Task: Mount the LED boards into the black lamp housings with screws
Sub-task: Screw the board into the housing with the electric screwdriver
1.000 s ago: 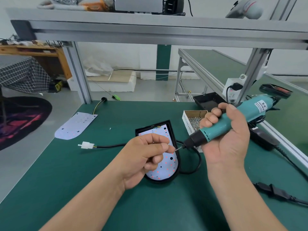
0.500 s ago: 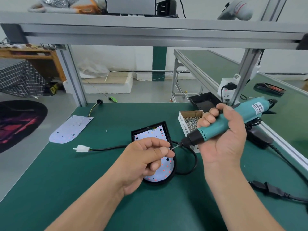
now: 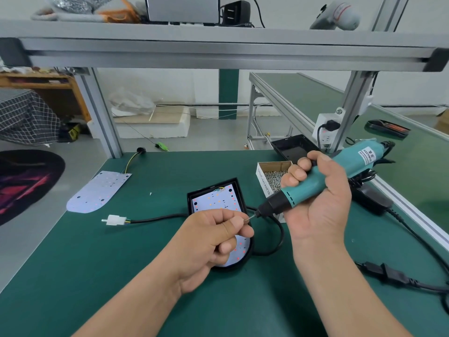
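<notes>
A black lamp housing (image 3: 194,197) lies on the green mat with a white LED board (image 3: 215,200) seated inside it. My left hand (image 3: 213,242) hovers over the housing and pinches a small screw between thumb and forefinger, right at the bit tip. My right hand (image 3: 318,203) grips a teal electric screwdriver (image 3: 315,182), its bit pointing left at the pinched screw. A cardboard box of screws (image 3: 273,177) stands just behind the screwdriver. A second, loose LED board (image 3: 97,192) lies at the mat's left edge.
The housing's black cable runs left to a white connector (image 3: 114,220). An empty black housing (image 3: 292,148) sits behind the screw box. A power adapter (image 3: 371,199) and its cords lie at the right. Aluminium frame posts and a shelf stand over the bench.
Both hands hold their pose, the screw still against the bit. The view has shifted slightly, so everything appears a little further left.
</notes>
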The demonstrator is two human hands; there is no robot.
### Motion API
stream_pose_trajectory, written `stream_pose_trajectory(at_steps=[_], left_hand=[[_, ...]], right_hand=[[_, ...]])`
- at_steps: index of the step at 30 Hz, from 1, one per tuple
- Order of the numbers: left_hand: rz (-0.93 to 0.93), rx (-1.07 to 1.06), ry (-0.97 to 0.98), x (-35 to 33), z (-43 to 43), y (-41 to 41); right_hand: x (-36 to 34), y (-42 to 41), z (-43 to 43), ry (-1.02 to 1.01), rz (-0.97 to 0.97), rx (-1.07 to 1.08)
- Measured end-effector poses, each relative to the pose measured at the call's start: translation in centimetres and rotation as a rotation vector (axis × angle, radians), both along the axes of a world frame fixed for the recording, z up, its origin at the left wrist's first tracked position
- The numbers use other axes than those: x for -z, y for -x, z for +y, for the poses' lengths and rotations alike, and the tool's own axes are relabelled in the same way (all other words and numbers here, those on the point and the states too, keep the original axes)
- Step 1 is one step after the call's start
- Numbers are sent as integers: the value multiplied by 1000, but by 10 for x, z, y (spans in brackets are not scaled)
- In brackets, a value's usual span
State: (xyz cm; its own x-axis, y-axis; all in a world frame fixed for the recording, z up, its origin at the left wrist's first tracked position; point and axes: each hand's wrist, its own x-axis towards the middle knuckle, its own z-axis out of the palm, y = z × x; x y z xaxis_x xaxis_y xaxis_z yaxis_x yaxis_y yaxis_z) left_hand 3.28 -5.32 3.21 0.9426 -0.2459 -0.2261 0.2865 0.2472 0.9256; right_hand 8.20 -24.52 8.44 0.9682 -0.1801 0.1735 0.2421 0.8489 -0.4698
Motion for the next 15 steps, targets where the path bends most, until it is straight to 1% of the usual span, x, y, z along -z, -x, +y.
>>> stream_pose_trajectory(at_steps=[15], left_hand=[[-8,14,-16,2,-2,1]], right_hand=[[0,0,0,3,-11,-1]])
